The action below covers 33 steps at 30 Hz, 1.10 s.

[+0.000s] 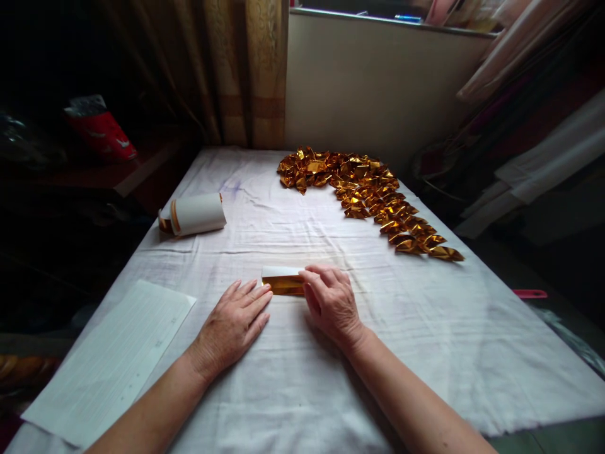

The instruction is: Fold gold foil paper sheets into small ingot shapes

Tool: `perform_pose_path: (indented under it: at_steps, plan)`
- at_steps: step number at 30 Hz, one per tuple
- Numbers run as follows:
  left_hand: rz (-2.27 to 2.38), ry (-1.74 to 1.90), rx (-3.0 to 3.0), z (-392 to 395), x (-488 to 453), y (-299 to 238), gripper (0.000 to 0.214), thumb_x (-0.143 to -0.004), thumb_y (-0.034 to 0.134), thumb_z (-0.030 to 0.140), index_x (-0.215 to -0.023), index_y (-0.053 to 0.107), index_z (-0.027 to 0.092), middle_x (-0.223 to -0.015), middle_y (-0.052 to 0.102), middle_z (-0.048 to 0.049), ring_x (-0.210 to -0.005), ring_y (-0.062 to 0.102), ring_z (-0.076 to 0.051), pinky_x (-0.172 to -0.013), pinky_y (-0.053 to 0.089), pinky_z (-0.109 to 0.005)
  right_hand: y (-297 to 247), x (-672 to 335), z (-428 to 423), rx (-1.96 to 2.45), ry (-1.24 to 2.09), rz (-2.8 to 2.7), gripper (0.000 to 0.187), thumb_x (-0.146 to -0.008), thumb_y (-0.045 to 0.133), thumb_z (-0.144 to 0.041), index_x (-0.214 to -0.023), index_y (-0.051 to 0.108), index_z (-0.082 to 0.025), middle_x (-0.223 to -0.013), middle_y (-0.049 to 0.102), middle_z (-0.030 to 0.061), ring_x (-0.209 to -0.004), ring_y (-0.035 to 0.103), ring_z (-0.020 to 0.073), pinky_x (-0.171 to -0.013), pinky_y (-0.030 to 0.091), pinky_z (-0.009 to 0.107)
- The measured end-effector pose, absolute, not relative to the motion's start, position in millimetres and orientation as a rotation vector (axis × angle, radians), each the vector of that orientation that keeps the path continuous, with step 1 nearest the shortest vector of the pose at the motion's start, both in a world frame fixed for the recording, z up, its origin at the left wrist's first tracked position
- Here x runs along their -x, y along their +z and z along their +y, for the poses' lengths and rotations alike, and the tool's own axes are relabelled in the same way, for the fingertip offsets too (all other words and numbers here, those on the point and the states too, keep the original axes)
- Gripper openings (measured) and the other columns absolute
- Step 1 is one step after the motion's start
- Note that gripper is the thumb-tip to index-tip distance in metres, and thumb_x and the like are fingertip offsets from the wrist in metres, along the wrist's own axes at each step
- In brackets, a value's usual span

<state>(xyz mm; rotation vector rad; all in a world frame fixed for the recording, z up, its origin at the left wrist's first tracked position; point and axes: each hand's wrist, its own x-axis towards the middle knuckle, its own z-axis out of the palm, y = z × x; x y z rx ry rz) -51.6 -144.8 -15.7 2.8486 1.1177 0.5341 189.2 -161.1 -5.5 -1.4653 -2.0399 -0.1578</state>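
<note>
A strip of shiny gold foil [282, 286] lies flat on the table [302, 378] between the two hands, its smooth, mirror-like face crossed by darker streaks and its far edge bordered by a matte white band. The left hand [239, 318] rests palm down with fingers extended and slightly spread, its fingertips at the strip's left end. The right hand [331, 302] is curled, thumb and forefinger bent together over the right end and hiding it; whether they pinch the strip or only press it, I cannot tell. Under everything is a thin white cloth [302, 239], softly creased, with faint purplish stains toward the far left. Beyond the right hand, crinkled, pointed gold pieces [373, 189] sit in a curving cluster that trails along the table's right side. To the far left a white paper roll [201, 213] lies on its side, gold showing at its open left end. Nearer, beside the left forearm, a lined paper sheet [111, 362] lies aslant, partly covered by that arm. A patterned tan curtain [227, 69] hangs behind, a red container [106, 133] stands tilted on dark furniture [132, 171] at left, and pale clothes [548, 157] hang at right.
</note>
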Motion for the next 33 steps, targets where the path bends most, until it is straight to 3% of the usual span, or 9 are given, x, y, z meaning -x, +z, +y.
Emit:
perform_pose_path:
  at_steps: [2,5,13,22,27,30,33]
  plan:
    - [1.133,0.553,-2.838,-145,51,-16,0.038,-0.098,0.044,0.034,-0.13,0.06,0.022,-0.135,0.062,-0.0059,-0.129,0.053,-0.027,-0.111,0.036,-0.05,-2,-178,-165,1.375,-0.131,-2.203,0.035,-0.098,0.043,-0.024,-0.128,0.06,-0.021,-0.135,0.061,0.0074,-0.129,0.048,0.0229,-0.108,0.033,0.039]
    - [1.145,0.567,-2.817,-146,51,-17,0.039,-0.097,0.046,0.033,-0.132,0.059,0.021,-0.134,0.063,-0.0068,-0.128,0.054,-0.027,-0.112,0.035,-0.051,-4,-165,-169,1.385,0.065,-2.419,0.046,-0.1,0.042,-0.036,-0.142,0.049,-0.018,-0.149,0.048,0.0074,-0.141,0.037,0.0247,-0.119,0.02,0.046]
    - [1.158,0.519,-2.799,-146,50,-12,0.036,-0.096,0.047,0.031,-0.127,0.062,0.023,-0.133,0.064,-0.0062,-0.126,0.056,-0.029,-0.109,0.036,-0.057,-6,-190,-179,1.615,0.313,-2.529,0.062,-0.099,0.042,-0.048,-0.151,0.033,-0.017,-0.158,0.028,0.0098,-0.147,0.025,0.0263,-0.12,0.018,0.055]
    - [1.074,0.518,-2.824,-153,42,-5,0.032,-0.096,0.048,0.026,-0.123,0.064,0.025,-0.129,0.067,-0.0051,-0.123,0.058,-0.028,-0.109,0.035,-0.056,-1,-202,-167,1.718,0.197,-2.491,0.057,-0.099,0.045,-0.042,-0.148,0.039,-0.015,-0.156,0.032,0.0113,-0.145,0.029,0.0285,-0.119,0.018,0.058]
    - [1.024,0.592,-2.789,-157,28,-4,0.03,-0.097,0.046,0.024,-0.122,0.064,0.024,-0.124,0.069,-0.0046,-0.124,0.058,-0.027,-0.11,0.036,-0.054,7,-197,-156,1.765,0.081,-2.45,0.054,-0.096,0.051,-0.037,-0.142,0.047,-0.01,-0.154,0.037,0.0161,-0.144,0.032,0.0314,-0.117,0.023,0.054]
    - [0.987,0.671,-2.741,-152,23,-6,0.027,-0.098,0.045,0.023,-0.117,0.064,0.022,-0.117,0.072,-0.0046,-0.116,0.062,-0.022,-0.109,0.039,-0.049,6,-191,-156,1.778,0.066,-2.396,0.051,-0.095,0.051,-0.035,-0.139,0.051,-0.009,-0.151,0.041,0.0182,-0.141,0.037,0.0319,-0.114,0.029,0.05]
    - [0.967,0.703,-2.709,-142,20,-6,0.022,-0.097,0.048,0.023,-0.11,0.066,0.022,-0.109,0.073,-0.0049,-0.101,0.067,-0.019,-0.099,0.048,-0.04,0,-190,-155,1.744,0.063,-2.351,0.05,-0.094,0.051,-0.035,-0.138,0.052,-0.01,-0.15,0.044,0.017,-0.139,0.039,0.0317,-0.112,0.033,0.047]
